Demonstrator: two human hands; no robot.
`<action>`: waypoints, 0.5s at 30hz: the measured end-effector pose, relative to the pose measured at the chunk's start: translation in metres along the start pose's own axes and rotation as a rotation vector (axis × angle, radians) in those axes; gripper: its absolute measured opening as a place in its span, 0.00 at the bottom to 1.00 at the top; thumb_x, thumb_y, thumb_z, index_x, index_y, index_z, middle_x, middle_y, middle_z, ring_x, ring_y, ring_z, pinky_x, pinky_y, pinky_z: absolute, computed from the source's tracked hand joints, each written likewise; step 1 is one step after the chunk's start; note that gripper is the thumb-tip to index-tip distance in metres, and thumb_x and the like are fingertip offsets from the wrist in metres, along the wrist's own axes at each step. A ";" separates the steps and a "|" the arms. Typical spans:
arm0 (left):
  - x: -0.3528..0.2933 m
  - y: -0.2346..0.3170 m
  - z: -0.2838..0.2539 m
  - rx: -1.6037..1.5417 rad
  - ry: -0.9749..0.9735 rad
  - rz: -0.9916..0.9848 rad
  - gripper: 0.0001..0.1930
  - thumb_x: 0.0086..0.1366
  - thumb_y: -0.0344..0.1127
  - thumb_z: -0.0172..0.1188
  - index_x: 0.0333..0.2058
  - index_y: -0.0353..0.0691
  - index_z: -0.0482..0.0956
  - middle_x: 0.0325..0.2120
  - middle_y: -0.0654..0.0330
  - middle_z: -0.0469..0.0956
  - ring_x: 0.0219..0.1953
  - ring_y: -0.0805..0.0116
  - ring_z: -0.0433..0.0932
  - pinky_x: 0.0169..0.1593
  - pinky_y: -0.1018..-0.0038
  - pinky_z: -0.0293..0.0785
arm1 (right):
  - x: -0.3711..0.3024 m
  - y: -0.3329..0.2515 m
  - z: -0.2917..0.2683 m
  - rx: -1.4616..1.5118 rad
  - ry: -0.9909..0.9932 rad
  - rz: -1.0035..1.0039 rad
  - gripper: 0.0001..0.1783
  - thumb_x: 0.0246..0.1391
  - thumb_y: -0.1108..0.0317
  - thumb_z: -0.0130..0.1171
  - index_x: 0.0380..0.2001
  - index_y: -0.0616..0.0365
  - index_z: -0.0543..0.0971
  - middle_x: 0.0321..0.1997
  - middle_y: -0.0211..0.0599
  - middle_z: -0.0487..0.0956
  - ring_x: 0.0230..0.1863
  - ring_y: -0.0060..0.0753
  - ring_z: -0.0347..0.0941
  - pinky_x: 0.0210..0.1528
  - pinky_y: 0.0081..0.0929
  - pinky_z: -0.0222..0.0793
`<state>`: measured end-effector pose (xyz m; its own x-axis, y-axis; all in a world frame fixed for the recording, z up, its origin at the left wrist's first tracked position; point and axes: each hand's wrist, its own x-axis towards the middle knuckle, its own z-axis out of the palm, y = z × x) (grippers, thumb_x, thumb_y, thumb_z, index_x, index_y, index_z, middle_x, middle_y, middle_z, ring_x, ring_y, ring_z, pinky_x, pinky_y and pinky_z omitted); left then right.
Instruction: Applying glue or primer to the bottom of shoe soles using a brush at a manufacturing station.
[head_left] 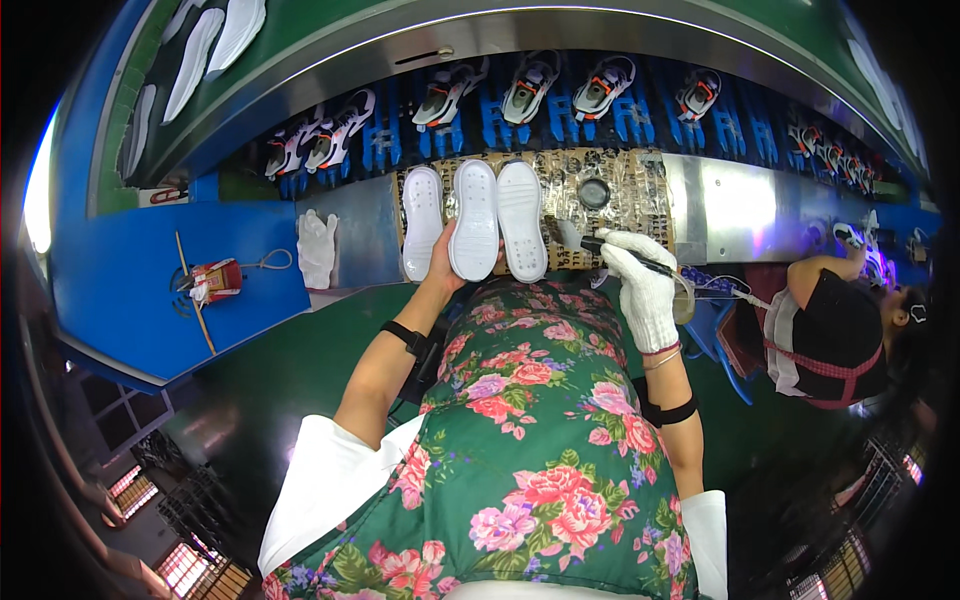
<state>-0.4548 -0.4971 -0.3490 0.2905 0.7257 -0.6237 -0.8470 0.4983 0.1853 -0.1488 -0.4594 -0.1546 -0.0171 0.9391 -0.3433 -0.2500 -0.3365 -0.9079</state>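
My bare left hand (pixel 442 265) is closed round the lower left edge of a white shoe sole (pixel 474 222), holding it upright in front of me. A second white sole (pixel 422 228) lies to its left, partly behind my fingers. On its right a third white sole (pixel 521 220) lies close by. My right hand (pixel 640 285), in a white knitted glove, is closed round the dark handle of a flat brush (pixel 568 234). The pale bristle end points left, apart from the soles. Beyond the brush stands a small dark round cup (pixel 594 193).
A taped cardboard mat (pixel 640 185) covers part of the metal bench. Shoe uppers (pixel 530 85) sit on blue holders behind it. To the left lie a white glove (pixel 317 250) and a blue table (pixel 120 300) bearing a red container (pixel 215 282). A co-worker (pixel 835 310) sits at right.
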 end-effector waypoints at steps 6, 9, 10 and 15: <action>-0.017 -0.007 -0.003 -0.149 0.025 0.063 0.38 0.73 0.64 0.37 0.68 0.38 0.60 0.63 0.40 0.66 0.61 0.37 0.69 0.61 0.43 0.70 | -0.004 0.001 -0.001 -0.033 0.019 0.016 0.12 0.48 0.79 0.68 0.39 0.65 0.85 0.37 0.36 0.85 0.33 0.21 0.79 0.36 0.17 0.73; -0.048 -0.019 0.007 -0.108 0.165 0.019 0.37 0.74 0.60 0.41 0.70 0.38 0.55 0.63 0.40 0.65 0.62 0.40 0.69 0.63 0.46 0.70 | -0.005 0.002 -0.003 -0.024 0.007 0.010 0.12 0.49 0.79 0.68 0.39 0.64 0.85 0.36 0.36 0.86 0.33 0.20 0.78 0.35 0.16 0.72; -0.061 -0.023 0.012 -0.219 0.358 -0.025 0.37 0.74 0.58 0.42 0.69 0.34 0.52 0.62 0.35 0.63 0.62 0.37 0.68 0.64 0.45 0.69 | -0.005 0.002 -0.004 -0.025 0.004 0.009 0.12 0.49 0.79 0.68 0.39 0.64 0.85 0.36 0.36 0.86 0.33 0.20 0.78 0.35 0.16 0.72; -0.082 -0.029 0.005 -0.182 0.692 0.036 0.32 0.73 0.43 0.50 0.64 0.24 0.52 0.60 0.28 0.62 0.61 0.38 0.69 0.65 0.51 0.70 | -0.005 0.010 -0.011 -0.006 0.042 0.036 0.12 0.49 0.79 0.67 0.39 0.63 0.86 0.38 0.36 0.86 0.32 0.19 0.78 0.34 0.15 0.71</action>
<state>-0.4514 -0.5685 -0.2994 -0.0367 0.2427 -0.9694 -0.9292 0.3487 0.1225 -0.1401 -0.4683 -0.1647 0.0142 0.9225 -0.3858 -0.2445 -0.3709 -0.8959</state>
